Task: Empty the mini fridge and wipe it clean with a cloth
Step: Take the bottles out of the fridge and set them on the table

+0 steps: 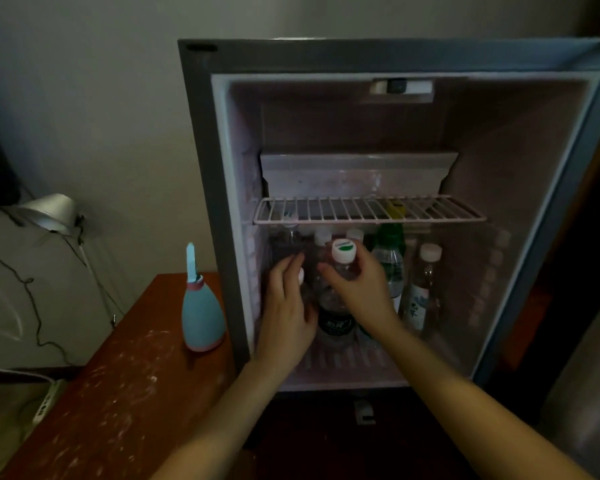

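Mini fridge [506, 161] stands open, bottles [426, 285] crowding beneath its wire shelf [361, 210]. Right hand [359, 289] grips one capped bottle [343, 259]; left hand [286, 306] reaches in beside it, grip unclear. Emptying looks barely begun, wiping not yet started.

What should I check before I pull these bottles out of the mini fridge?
1. Fridge open, with the bottles in reach: ok.
2. Right hand grips the bottle with the green-marked cap: ok.
3. Left hand has a firm hold on the second bottle: cannot tell, the hand hides most of it.
4. Caps sit below the wire shelf, so the bottles can come straight forward: ok.
5. Bare spot on the table in front of the blue bottle: ok.
6. Cloth at hand: not ok, none in view.
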Motion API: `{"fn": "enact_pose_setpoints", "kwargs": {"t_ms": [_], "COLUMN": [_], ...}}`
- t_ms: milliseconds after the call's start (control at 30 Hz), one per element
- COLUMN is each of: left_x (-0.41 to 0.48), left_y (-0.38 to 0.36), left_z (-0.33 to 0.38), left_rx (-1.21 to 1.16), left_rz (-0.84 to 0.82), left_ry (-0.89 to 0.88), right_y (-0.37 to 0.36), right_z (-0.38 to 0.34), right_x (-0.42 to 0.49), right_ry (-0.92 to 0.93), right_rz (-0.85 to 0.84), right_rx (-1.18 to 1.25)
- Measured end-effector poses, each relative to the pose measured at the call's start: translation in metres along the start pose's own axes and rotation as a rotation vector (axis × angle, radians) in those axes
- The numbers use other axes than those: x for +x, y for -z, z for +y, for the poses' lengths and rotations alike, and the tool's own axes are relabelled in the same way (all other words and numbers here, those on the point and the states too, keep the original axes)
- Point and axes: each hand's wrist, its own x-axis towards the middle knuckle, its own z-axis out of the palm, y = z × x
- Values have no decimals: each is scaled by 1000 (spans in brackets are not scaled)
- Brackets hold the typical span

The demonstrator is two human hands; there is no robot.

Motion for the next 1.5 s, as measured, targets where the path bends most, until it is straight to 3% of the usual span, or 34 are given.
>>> {"fn": "enact_pose_setpoints", "kwargs": {"t_ms": [100,233,433,700,900,1133,1267,1500], "left_x": [-13,-24,-40,-48,-58,-57,-52,-41], "left_y": [1,-1,15,125,211,254,244,213], "left_z": [0,-8,-4,38,29,-75,-145,-225], "left_rx": [-21,-175,-237,-336,-322,-244,-145,-170], "left_rz": [15,-131,-137,-69,58,199,201,190], "left_ry": [80,230,209,162,278,497,599,713], "right_y": [3,7,17,21,-29,-123,-175,-259], "right_z": [7,21,1,-90,-124,-127,-118,-83], "right_x": [-22,-47,-56,-66,-77,-68,-56,-31], "right_ry": [-22,-33,24,218,287,128,2,-159], "right_rz": [-64,-104,-85,-274,-382,-460,-454,-427], "right_rx": [71,49,85,144,249,311,314,262]}}
